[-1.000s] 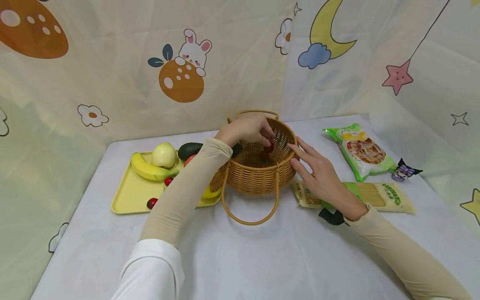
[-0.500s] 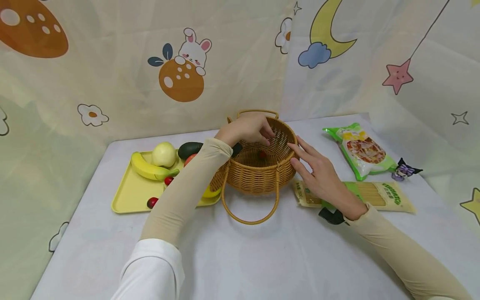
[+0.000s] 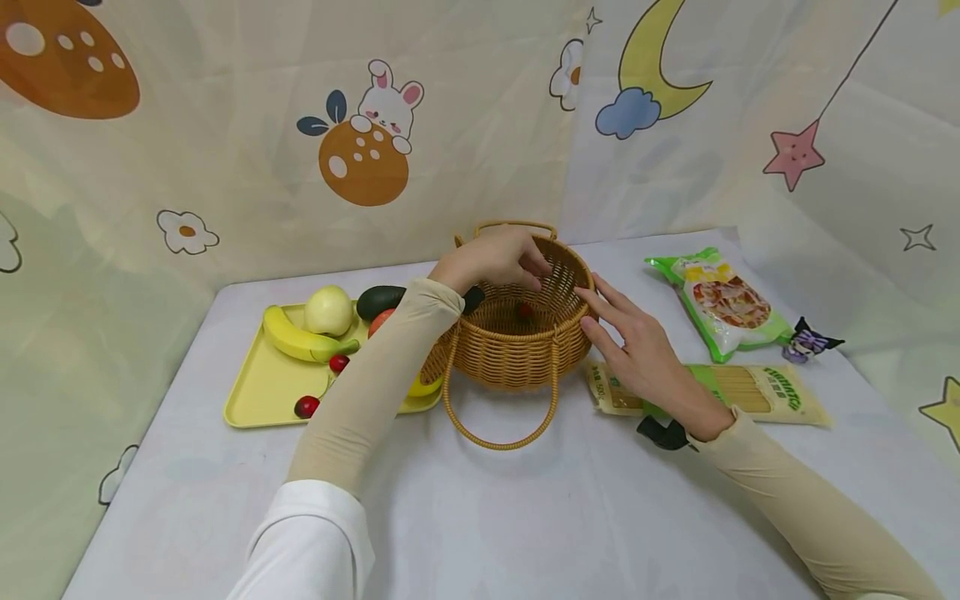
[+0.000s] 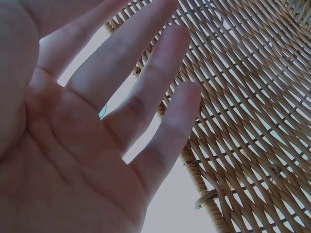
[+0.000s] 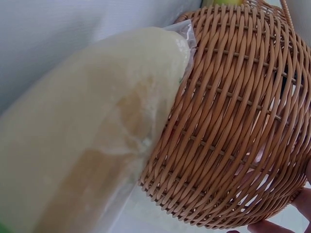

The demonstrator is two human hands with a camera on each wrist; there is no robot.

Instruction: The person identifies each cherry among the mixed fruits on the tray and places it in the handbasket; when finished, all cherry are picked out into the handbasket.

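Note:
In the head view a brown wicker basket stands at the back of the table, with a red cherry in its bottom. My left hand hangs over its opening. The left wrist view shows this hand's palm bare and its fingers spread beside the woven wall. On the basket's right side, my right hand touches the rim with fairly straight fingers and its thumb along the outer wall. Only some of its fingertips show in the right wrist view.
Left of the basket, a yellow tray bears a banana, a pale round fruit, a dark green avocado-like fruit and cherries. To the right lie a noodle pack, a green snack bag and a small purple-black figure.
A cherry at my left fingertips has left them and dropped into the basket. Both hands have stayed about where they were.

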